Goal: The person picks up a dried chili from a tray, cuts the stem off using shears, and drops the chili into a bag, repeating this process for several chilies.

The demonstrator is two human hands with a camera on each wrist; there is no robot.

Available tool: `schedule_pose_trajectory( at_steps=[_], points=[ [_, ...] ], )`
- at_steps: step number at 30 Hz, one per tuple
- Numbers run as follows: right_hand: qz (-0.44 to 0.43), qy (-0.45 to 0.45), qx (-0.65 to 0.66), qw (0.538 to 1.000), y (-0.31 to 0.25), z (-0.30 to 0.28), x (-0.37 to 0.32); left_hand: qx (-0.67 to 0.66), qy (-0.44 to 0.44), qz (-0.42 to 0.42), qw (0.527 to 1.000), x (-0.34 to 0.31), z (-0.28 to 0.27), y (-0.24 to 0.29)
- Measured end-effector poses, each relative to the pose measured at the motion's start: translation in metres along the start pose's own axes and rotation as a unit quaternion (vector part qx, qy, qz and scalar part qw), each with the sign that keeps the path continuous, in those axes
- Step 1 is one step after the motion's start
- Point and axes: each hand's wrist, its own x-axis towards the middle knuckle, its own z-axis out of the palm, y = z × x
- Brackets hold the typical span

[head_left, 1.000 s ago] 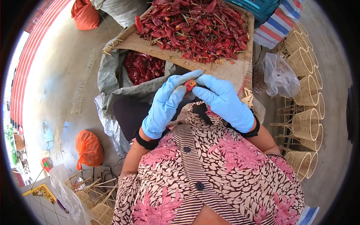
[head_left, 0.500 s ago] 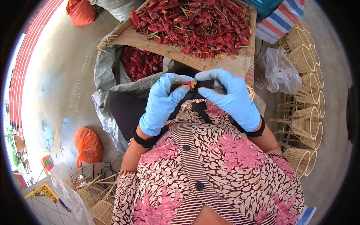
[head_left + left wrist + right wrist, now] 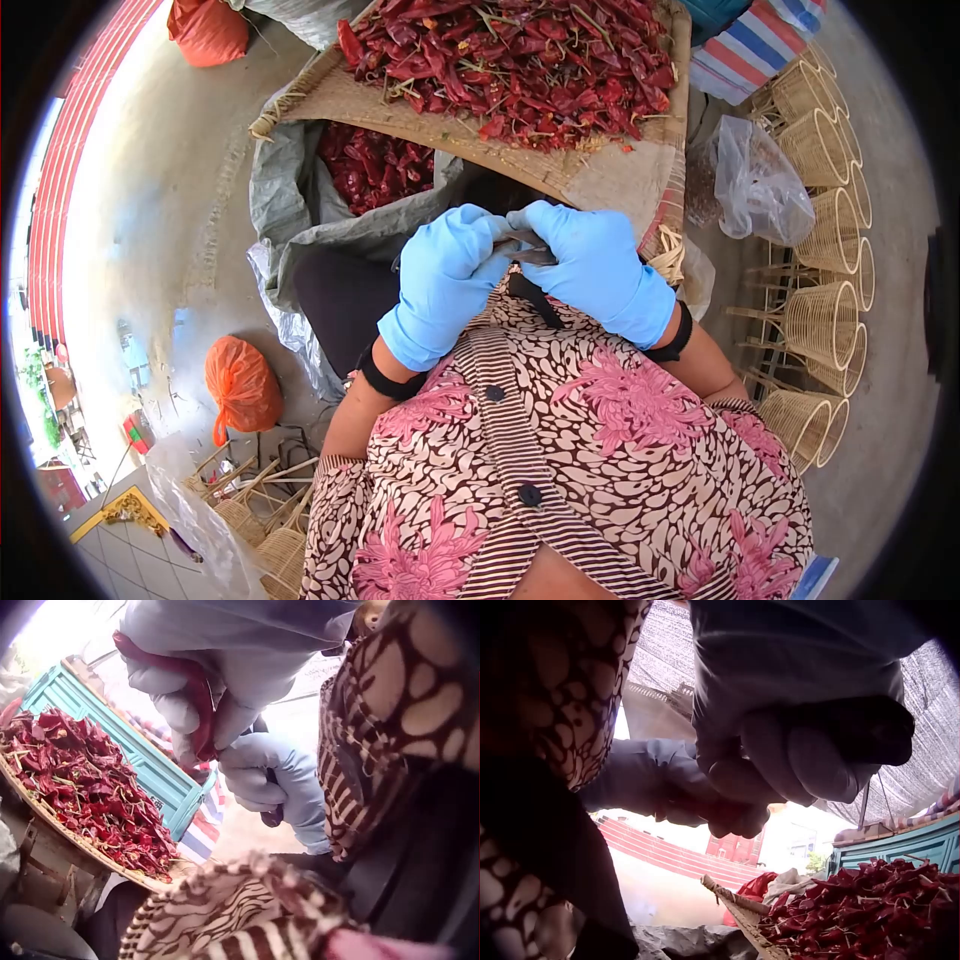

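- Woven tray (image 3: 450,130) with a heap of dried red peppers (image 3: 520,70), upper middle of the head view, beyond the hands.
- Grey sack (image 3: 285,190), its mouth gaping, left of centre and just below the tray's edge; more red peppers (image 3: 375,170) lie inside.
- Left hand (image 3: 447,285), in a blue glove, at the middle of the frame: fingers curled, pinching a red pepper (image 3: 201,697).
- Right hand (image 3: 598,262), gloved alike, meets it from the right: fingers closed round a dark tool (image 3: 271,815), whose end juts out below the fist in the left wrist view. What kind of tool, I cannot tell.
- The pepper is in the left hand, upper middle of the left wrist view. Its long axis bends from upper left down towards lower right; the lower end sits at the pinch, right beside the right hand's fingers, and the other end sticks out upper left, away from them. The left hand is nearer, being the holder; whether the tool touches the pepper is hidden.
- Counted: 1 tray, 1 gaping sack, 2 gloved hands, 1 tool, 1 held pepper; heaped and sacked peppers are too many to count.
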Motion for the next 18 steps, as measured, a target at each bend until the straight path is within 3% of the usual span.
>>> schedule_pose_trajectory(
  at_steps=[4, 7, 8, 11, 14, 18],
  points=[
    [0.006, -0.038, 0.018, 0.999, 0.009, -0.003, 0.001, -0.047, -0.018, 0.015, 0.999, 0.002, 0.002, -0.004],
    [0.119, -0.105, 0.196, 0.968, 0.015, -0.01, 0.005, -0.171, -0.042, -0.03, 0.984, 0.0, 0.006, -0.013],
    [0.246, -0.141, 0.406, 0.869, 0.012, -0.014, 0.007, -0.204, -0.047, -0.042, 0.977, 0.0, 0.005, -0.013],
    [0.306, -0.145, 0.493, 0.801, 0.018, -0.012, 0.006, -0.298, -0.056, -0.089, 0.949, -0.003, 0.006, -0.016],
    [0.337, -0.191, 0.629, 0.674, 0.038, -0.019, 0.005, -0.388, -0.064, -0.151, 0.907, -0.001, 0.006, -0.018],
    [0.327, -0.146, 0.603, 0.713, 0.041, -0.017, 0.007, -0.422, -0.063, -0.203, 0.882, 0.007, 0.01, -0.025]
  ],
)
